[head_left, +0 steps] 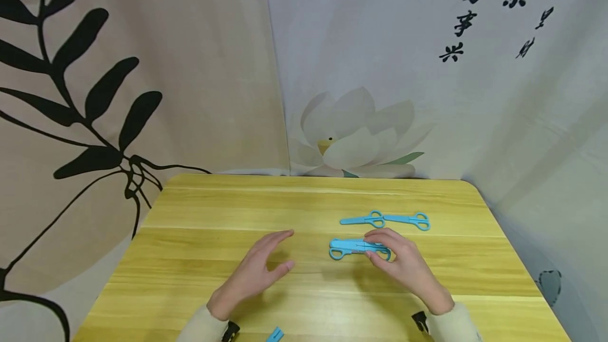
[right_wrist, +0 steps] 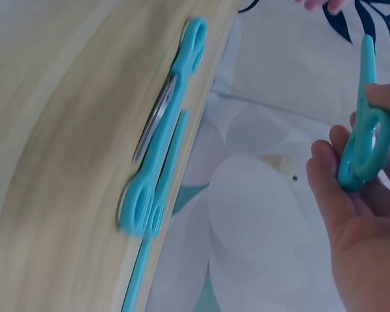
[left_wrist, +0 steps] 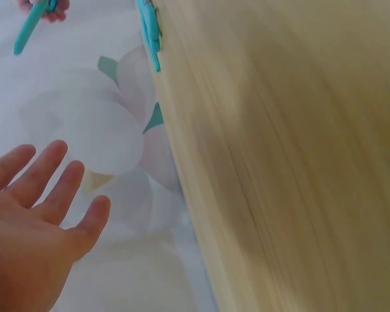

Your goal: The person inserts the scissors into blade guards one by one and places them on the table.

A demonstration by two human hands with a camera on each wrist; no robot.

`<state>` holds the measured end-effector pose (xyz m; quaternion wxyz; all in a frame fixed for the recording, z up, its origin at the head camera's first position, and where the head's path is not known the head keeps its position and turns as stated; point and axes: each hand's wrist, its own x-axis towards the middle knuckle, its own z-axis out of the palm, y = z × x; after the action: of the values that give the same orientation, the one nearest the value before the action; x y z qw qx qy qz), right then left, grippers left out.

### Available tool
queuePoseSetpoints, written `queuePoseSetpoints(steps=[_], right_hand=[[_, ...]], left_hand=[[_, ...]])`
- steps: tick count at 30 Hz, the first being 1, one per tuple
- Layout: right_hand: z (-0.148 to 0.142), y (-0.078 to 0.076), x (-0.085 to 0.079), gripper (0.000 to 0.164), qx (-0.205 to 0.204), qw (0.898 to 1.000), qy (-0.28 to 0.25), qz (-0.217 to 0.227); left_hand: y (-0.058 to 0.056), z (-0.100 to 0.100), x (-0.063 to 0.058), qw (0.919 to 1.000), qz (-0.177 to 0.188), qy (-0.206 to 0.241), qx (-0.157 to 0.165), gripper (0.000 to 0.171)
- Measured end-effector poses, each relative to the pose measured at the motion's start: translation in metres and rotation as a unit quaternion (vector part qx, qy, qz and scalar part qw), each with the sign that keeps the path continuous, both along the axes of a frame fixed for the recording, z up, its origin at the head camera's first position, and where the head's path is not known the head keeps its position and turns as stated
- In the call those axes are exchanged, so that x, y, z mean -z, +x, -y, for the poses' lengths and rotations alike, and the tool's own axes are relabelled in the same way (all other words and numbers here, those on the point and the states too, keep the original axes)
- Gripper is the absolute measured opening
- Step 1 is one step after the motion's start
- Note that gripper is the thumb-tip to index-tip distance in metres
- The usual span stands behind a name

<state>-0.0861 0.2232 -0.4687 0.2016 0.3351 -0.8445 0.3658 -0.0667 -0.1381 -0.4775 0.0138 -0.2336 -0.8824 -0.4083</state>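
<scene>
My right hand (head_left: 401, 257) pinches a pair of light-blue scissors (right_wrist: 367, 65) by its ring handle, thumb on one side and fingers on the other. In the right wrist view it is raised off the table, narrow end upward. More blue scissors (right_wrist: 160, 140), with bare metal showing, lie on the tabletop; in the head view they overlap the held pair. Behind them two other blue scissors (head_left: 356, 220) (head_left: 401, 219) lie end to end. My left hand (head_left: 258, 265) hovers left of these, fingers extended and thumb apart, holding nothing.
The wooden table (head_left: 199, 210) reaches a curtain (head_left: 214, 67) printed with leaves, a flower and writing. A small blue piece (head_left: 275, 334) shows at the bottom edge of the head view, only partly visible. Dark straps (head_left: 230, 331) are at both wrists.
</scene>
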Motion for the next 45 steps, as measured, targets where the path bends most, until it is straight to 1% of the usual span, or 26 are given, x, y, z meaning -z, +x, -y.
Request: queuePoseSetpoints(steps=[8, 16, 22, 26, 31, 35, 39, 42, 45], right_hand=[[-0.031, -0.002, 0.005, 0.039, 0.045, 0.999, 0.016, 0.015], [-0.059, -0.007, 0.010, 0.035, 0.080, 0.995, 0.029, 0.042], [-0.077, -0.011, 0.014, 0.031, 0.092, 0.993, 0.032, 0.064], [-0.086, -0.014, 0.015, 0.029, 0.100, 0.992, 0.041, 0.067], [-0.100, -0.018, 0.019, 0.028, 0.107, 0.990, 0.053, 0.076], [-0.111, -0.021, 0.025, 0.026, 0.113, 0.987, 0.068, 0.090], [-0.121, -0.024, 0.028, 0.023, 0.118, 0.984, 0.085, 0.107], [-0.128, -0.026, 0.028, 0.019, 0.128, 0.978, 0.098, 0.131], [-0.134, -0.029, 0.029, 0.015, 0.135, 0.971, 0.110, 0.164]], left_hand=[[0.000, 0.011, 0.003, 0.9998, 0.008, 0.001, -0.018, 0.064], [0.000, 0.018, 0.003, 0.9995, -0.002, -0.007, -0.030, 0.062], [0.000, 0.021, 0.003, 0.9993, -0.014, -0.012, -0.031, 0.061], [0.000, 0.024, 0.004, 0.9990, -0.023, -0.022, -0.032, 0.061], [0.001, 0.029, 0.005, 0.9986, -0.024, -0.029, -0.037, 0.061], [0.001, 0.033, 0.007, 0.9983, -0.027, -0.033, -0.040, 0.061], [0.001, 0.036, 0.009, 0.9981, -0.031, -0.033, -0.041, 0.061], [0.003, 0.038, 0.010, 0.9980, -0.034, -0.035, -0.041, 0.060], [0.004, 0.039, 0.010, 0.9978, -0.034, -0.038, -0.042, 0.061]])
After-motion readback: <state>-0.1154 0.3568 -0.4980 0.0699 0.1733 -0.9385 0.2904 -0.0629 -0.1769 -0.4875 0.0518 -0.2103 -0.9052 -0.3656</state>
